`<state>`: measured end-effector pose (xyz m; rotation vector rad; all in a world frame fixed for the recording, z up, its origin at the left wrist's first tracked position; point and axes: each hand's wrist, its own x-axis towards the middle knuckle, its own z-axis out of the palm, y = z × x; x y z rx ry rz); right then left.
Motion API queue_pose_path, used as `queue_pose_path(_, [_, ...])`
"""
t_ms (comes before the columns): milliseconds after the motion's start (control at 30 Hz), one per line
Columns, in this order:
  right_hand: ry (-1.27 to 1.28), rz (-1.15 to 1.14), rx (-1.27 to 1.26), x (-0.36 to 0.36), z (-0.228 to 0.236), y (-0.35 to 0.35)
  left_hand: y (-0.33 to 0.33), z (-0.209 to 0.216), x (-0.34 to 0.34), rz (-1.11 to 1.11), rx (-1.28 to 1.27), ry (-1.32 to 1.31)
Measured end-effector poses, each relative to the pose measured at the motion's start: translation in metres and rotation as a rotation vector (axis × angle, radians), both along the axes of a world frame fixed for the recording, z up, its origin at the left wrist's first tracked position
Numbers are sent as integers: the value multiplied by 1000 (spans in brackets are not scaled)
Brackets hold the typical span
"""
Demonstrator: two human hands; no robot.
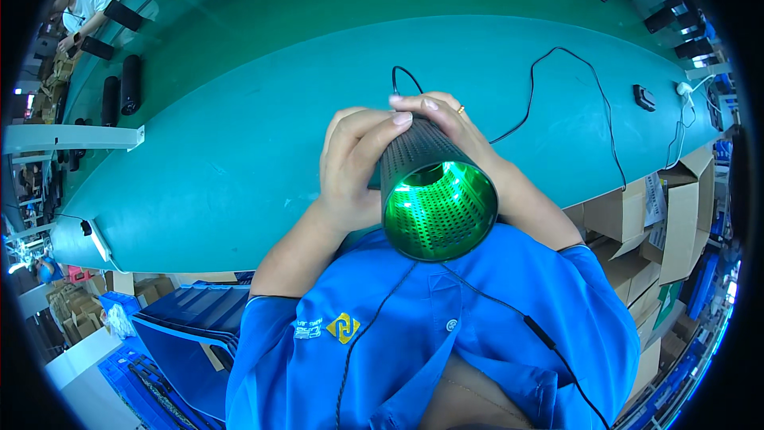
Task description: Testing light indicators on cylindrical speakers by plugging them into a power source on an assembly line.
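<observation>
Perforated black cylinder (pixel 407 153) is gripped by left hand (pixel 354 158) | by right hand (pixel 465 134) too | brightly green-lit inside

I see a matt outside on the black perforated cylinder (pixel 435 195), metal or hard plastic, I can't tell which; its inner wall throws back glossy green glints. The wide teal tabletop (pixel 215 199) reads to me as smooth and low-sheen, faintly scuffed. The slim gold-coloured ring (pixel 461 109) on the right hand (pixel 471 139) looks like polished metal. Toward the tabletop's right end, the small black block (pixel 644 98) looks like plastic, as does the white plug (pixel 684 89); the thin black cable (pixel 610 115) has a smooth, rubbery coat. By the near right edge, open brown boxes (pixel 678 227) are dull cardboard. The bright blue shirt (pixel 318 366) is creased cloth, slightly lustrous.
</observation>
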<state>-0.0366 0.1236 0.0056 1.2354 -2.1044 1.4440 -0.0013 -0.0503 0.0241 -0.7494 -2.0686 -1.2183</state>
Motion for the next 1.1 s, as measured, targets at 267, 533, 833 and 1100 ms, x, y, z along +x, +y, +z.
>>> queue_pose_path(267, [-959, -37, -165, 18, 23, 24, -14, 19, 11, 140, 18, -12])
queue_pose_path(533, [-1685, 561, -526, 25, 2, 18, 1, 8, 8, -113, 301, 57])
queue_pose_path(833, [-1658, 456, -550, 31, 1, 22, 0, 11, 9, -244, 170, 19])
queue_pose_path(1100, [-1430, 387, -570, 41, 9, 11, -2, 11, 9, -297, 151, 12])
